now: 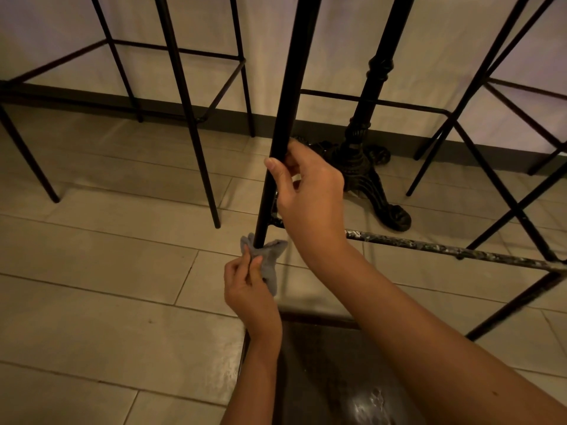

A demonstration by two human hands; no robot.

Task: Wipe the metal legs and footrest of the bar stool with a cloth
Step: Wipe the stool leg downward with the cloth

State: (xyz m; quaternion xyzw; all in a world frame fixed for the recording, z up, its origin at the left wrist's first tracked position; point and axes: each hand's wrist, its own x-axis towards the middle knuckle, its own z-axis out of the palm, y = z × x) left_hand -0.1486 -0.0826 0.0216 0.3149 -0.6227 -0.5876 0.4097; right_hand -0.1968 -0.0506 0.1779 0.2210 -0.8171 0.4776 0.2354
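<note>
Here, seen from above, two bare forearms reach down toward a black metal stool leg (283,118) that slants from the top of the view to the floor. The right hand (306,191) is higher, fingers and thumb curled around the leg, the thumb lying along its left side. The left hand (248,289) is lower, pinching a small grey cloth (270,259) that is bunched around the same leg, just below where a footrest bar (445,248) meets it.

That footrest bar runs right from the leg, its black paint chipped and speckled pale. It joins a further stool leg (515,305) at the right edge. To the left of the gripped leg the tiled floor (107,271) lies open up to the thin legs of a neighbouring stool (190,118). Behind the right hand stands an ornate cast-iron table base (365,161) with curled feet, close to the leg. More thin crossed stool legs (491,185) crowd the right side.

The floor is long pale tiles with dark grout lines. A dark skirting strip runs under a pale wall (337,41). The cloth looks soft and fuzzy; the legs are smooth round tubes.
</note>
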